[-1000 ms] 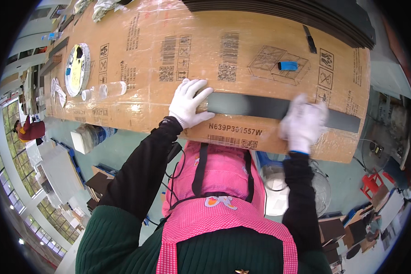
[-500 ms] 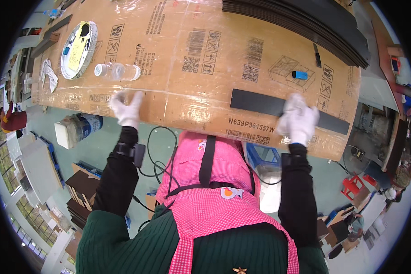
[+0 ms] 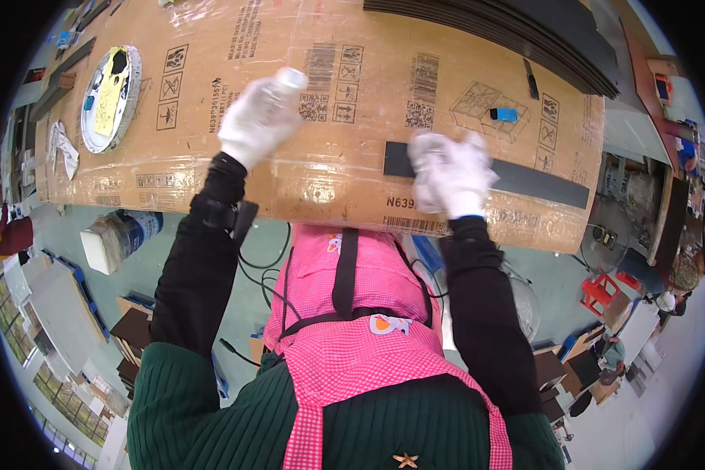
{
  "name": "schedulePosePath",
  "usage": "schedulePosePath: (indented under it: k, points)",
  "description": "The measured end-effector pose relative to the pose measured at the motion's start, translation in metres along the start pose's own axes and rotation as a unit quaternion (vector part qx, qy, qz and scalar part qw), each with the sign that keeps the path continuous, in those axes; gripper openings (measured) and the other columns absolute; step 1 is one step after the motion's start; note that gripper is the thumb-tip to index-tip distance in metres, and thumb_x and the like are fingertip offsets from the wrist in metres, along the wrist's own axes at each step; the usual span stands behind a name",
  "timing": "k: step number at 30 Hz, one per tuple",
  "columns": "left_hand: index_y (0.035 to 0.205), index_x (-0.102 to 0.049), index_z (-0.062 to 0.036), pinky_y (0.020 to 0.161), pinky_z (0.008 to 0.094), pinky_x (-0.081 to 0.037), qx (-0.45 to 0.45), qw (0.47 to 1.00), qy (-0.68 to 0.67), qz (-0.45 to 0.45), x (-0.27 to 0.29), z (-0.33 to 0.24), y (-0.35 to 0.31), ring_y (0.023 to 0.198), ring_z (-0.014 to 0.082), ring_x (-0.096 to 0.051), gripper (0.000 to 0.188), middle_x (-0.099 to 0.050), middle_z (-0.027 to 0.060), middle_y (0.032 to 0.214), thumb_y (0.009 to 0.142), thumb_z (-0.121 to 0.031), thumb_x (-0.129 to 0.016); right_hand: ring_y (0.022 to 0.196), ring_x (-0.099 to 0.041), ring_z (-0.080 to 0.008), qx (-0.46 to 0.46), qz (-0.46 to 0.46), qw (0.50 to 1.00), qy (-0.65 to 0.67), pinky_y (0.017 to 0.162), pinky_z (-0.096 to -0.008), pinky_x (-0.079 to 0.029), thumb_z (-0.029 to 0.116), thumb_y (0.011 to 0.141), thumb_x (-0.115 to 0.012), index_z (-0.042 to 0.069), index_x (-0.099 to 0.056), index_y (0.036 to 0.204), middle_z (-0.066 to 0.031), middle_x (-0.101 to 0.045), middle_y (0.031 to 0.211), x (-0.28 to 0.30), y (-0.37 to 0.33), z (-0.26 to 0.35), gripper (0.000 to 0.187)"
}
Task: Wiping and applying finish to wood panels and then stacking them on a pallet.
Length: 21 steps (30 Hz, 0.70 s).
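My left hand (image 3: 254,121), in a white glove, is wrapped round a small clear plastic bottle (image 3: 291,79). The bottle's white cap end points up and to the right above the cardboard, its body mostly hidden by my fingers. My right hand (image 3: 450,174), also gloved in white and slightly blurred, is over the left part of a long dark flat strip (image 3: 540,184). Its fingers look bunched, and whatever they hold merges with the white glove. A blue block (image 3: 504,114) lies beyond the strip, and a black-handled knife (image 3: 531,78) is farther back.
Printed cardboard (image 3: 313,184) under clear film covers the worktable. A stack of dark boards (image 3: 509,39) fills its far right. At left are a round white tray (image 3: 133,86) with yellow and black contents and a crumpled white cloth (image 3: 64,149). Cables (image 3: 251,270) trail on the floor.
My left hand was open beside the bottle; it now holds it, lifted and carried to the right. My right hand has slid leftward along the dark strip. The whole view has shifted slightly.
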<state>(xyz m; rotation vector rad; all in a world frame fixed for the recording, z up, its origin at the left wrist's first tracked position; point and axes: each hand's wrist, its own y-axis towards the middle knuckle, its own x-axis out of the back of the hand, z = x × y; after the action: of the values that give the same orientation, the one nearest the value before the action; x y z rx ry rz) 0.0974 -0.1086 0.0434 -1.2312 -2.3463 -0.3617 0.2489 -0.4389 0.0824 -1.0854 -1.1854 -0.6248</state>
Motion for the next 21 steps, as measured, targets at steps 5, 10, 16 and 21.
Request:
schedulePosePath:
  k: [5, 10, 16, 21]
  points:
    - [0.119, -0.063, -0.0097, 0.084, 0.0435, -0.057, 0.056, 0.930, 0.233, 0.280, -0.034, -0.106, -0.039, 0.094, 0.0360, -0.073, 0.056, -0.074, 0.0174, 0.097, 0.078, -0.045, -0.079, 0.107, -0.064, -0.0396, -0.151, -0.133, 0.979, 0.039, 0.093, -0.0502, -0.051, 0.045, 0.096, -0.056, 0.007, -0.072, 0.107, -0.0218, -0.069, 0.107, -0.039, 0.012, -0.126, 0.043]
    - [0.121, -0.063, -0.0028, 0.087, 0.0438, -0.056, 0.140, 0.891, 0.243, 0.356, -0.059, -0.114, -0.075, 0.097, 0.0365, -0.072, 0.073, -0.074, 0.0194, 0.101, 0.078, -0.061, -0.073, 0.114, -0.062, -0.0382, -0.160, -0.149, 0.976, 0.022, 0.097, -0.0491, -0.050, 0.046, 0.093, -0.057, 0.005, -0.071, 0.105, -0.0229, -0.068, 0.111, -0.038, 0.016, -0.119, 0.045]
    - [0.120, -0.064, 0.0020, 0.088, 0.0392, -0.055, 0.323, 0.851, 0.013, 0.415, -0.084, -0.111, -0.090, 0.094, 0.0294, -0.072, 0.068, -0.074, 0.0175, 0.099, 0.088, -0.057, -0.068, 0.115, -0.059, -0.0386, -0.154, -0.157, 0.976, 0.014, 0.097, -0.0504, -0.049, 0.046, 0.094, -0.057, 0.005, -0.071, 0.104, -0.0216, -0.068, 0.111, -0.043, 0.013, -0.127, 0.044]
    - [0.125, -0.062, 0.0033, 0.091, 0.0391, -0.054, 0.313, 0.872, 0.011, 0.375, -0.091, -0.085, -0.111, 0.099, 0.0308, -0.071, 0.072, -0.073, 0.0199, 0.106, 0.088, -0.058, -0.068, 0.112, -0.059, -0.0407, -0.116, -0.188, 0.975, 0.000, 0.096, -0.0507, -0.048, 0.045, 0.095, -0.057, 0.003, -0.071, 0.104, -0.0231, -0.068, 0.110, -0.044, 0.015, -0.128, 0.045]
